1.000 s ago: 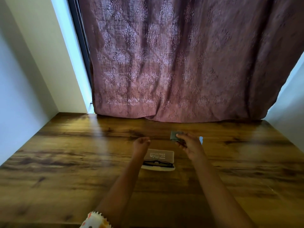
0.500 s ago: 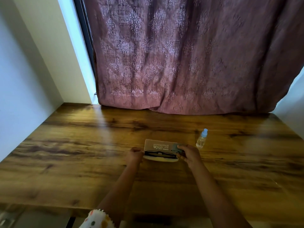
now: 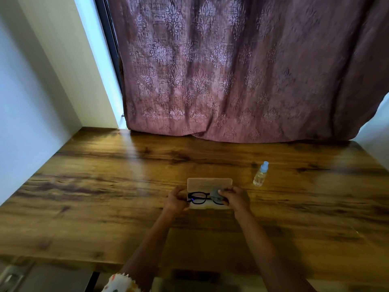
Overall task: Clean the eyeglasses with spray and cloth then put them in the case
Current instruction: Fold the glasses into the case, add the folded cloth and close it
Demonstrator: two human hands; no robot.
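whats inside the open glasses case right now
Black-framed eyeglasses lie in the case, with a grey cloth over their right side, held by the right hand. That lens and the case floor beneath are covered, so not visible.

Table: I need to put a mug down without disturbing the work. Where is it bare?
Bare wood lies between the left hand and the wall, between the case and the curtain, and right of the bottle. Crowded: the case, with the right hand close to the bottle.

Glossy wood-grain table (image 3: 105, 197), patterned cloth curtain (image 3: 231, 70)
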